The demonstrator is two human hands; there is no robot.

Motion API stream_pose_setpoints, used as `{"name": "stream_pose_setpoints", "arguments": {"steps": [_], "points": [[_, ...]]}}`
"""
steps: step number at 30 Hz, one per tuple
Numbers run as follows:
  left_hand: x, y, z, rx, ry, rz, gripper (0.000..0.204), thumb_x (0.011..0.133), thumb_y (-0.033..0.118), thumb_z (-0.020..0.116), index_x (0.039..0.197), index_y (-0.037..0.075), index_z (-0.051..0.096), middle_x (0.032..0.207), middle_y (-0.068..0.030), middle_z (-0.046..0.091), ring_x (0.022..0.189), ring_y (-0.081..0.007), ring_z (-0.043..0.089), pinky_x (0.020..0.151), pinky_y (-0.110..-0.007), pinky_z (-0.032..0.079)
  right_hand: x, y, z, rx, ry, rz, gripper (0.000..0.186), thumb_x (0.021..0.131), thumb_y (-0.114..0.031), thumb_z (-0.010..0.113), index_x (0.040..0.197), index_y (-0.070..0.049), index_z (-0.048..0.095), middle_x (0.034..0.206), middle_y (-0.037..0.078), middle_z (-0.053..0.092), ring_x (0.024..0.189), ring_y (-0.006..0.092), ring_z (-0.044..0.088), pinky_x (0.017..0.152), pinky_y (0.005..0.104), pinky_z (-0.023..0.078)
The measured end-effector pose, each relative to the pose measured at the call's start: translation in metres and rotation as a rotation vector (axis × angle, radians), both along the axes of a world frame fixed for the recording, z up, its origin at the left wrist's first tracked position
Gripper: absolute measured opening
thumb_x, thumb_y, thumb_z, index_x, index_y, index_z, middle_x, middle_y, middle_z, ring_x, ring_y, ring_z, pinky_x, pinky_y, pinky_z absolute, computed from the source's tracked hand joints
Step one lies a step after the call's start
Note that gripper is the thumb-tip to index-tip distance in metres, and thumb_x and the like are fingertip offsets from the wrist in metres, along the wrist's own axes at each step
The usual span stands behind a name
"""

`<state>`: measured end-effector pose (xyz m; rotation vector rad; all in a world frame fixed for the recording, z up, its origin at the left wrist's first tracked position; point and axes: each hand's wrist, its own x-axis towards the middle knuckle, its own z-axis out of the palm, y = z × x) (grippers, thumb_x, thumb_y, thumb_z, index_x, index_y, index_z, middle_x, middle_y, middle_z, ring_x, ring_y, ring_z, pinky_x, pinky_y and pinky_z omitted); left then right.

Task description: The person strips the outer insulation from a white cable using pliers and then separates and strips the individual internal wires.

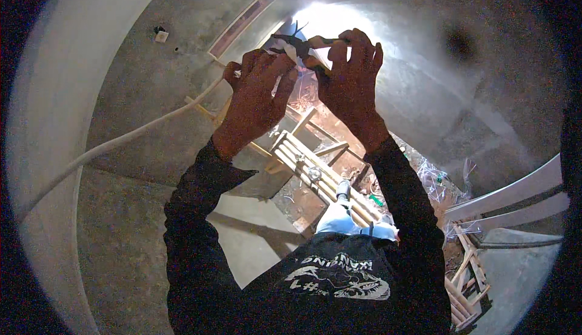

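Both my hands are raised high in the head view, close together. My left hand (257, 92) has its fingers curled at a small whitish piece (290, 50) beside a dark bundle (285, 39) with thin prongs, perhaps wires. My right hand (351, 86) is closed around something at the other side of that bundle; what exactly it grips is partly hidden by my fingers and too unclear to name. A pale hose or cable (139, 130) runs from behind my left hand down to the left.
Below, my feet rest on a platform of pale wooden poles (294, 159) with timber braces (332, 148). Concrete walls (133, 86) surround me, with a long framed slot (242, 21) and a bright opening (327, 14) beyond my hands. More timber (470, 256) and pale boards (515, 186) stand at right.
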<state>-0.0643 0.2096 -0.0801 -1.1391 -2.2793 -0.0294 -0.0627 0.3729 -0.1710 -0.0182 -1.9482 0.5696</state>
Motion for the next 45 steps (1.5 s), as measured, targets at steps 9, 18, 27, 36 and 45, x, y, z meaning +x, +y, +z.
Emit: {"name": "stream_pose_setpoints", "arguments": {"steps": [9,18,27,36,45], "points": [[-0.003,0.005,-0.007,0.074,-0.207,-0.030,0.019,0.093,0.020,0.052,0.108,0.009,0.055,0.115,-0.0093,0.055,0.112,-0.0251,0.048,0.095,-0.045,0.024,-0.005,-0.028,-0.014,-0.173,-0.046,-0.072,0.044,0.088,-0.031,0.058,0.116,-0.002,0.041,0.135,0.025,0.026,0.133,0.0477,0.017,0.098,0.0721,0.013],[-0.010,-0.002,-0.004,-0.151,-0.028,0.027,0.026,0.096,0.019,0.048,0.116,0.004,0.051,0.117,-0.0124,0.052,0.110,-0.0282,0.048,0.090,-0.045,0.035,0.002,-0.047,0.004,-0.291,0.011,-0.017,0.041,0.085,-0.026,0.060,0.112,0.000,0.043,0.132,0.025,0.028,0.133,0.0463,0.017,0.100,0.0702,0.009],[-0.009,-0.011,0.003,0.113,-0.266,-0.056,0.023,0.094,0.022,0.046,0.113,0.011,0.053,0.103,-0.0081,0.054,0.101,-0.0232,0.046,0.086,-0.041,0.026,0.004,-0.047,0.011,-0.177,-0.042,-0.037,0.033,0.081,-0.022,0.062,0.098,0.002,0.047,0.100,0.020,0.044,0.095,0.0351,0.045,0.078,0.0528,0.034],[-0.001,-0.018,0.007,0.088,-0.370,-0.099,0.027,0.095,0.025,0.046,0.114,0.007,0.051,0.100,-0.0091,0.052,0.099,-0.0234,0.047,0.089,-0.039,0.028,-0.006,-0.021,0.000,-0.275,0.123,0.084,0.030,0.072,-0.016,0.073,0.089,-0.004,0.051,0.084,0.012,0.056,0.079,0.0280,0.058,0.070,0.0388,0.046],[-0.019,-0.037,0.012,-0.232,-0.187,-0.145,0.030,0.096,0.019,0.046,0.123,0.005,0.046,0.122,-0.0168,0.047,0.117,-0.0307,0.044,0.092,-0.043,0.033,0.010,-0.004,0.023,-0.139,-0.310,0.403,0.018,0.079,-0.016,0.063,0.086,-0.005,0.051,0.087,0.017,0.063,0.076,0.0341,0.064,0.065,0.0428,0.052]]}}
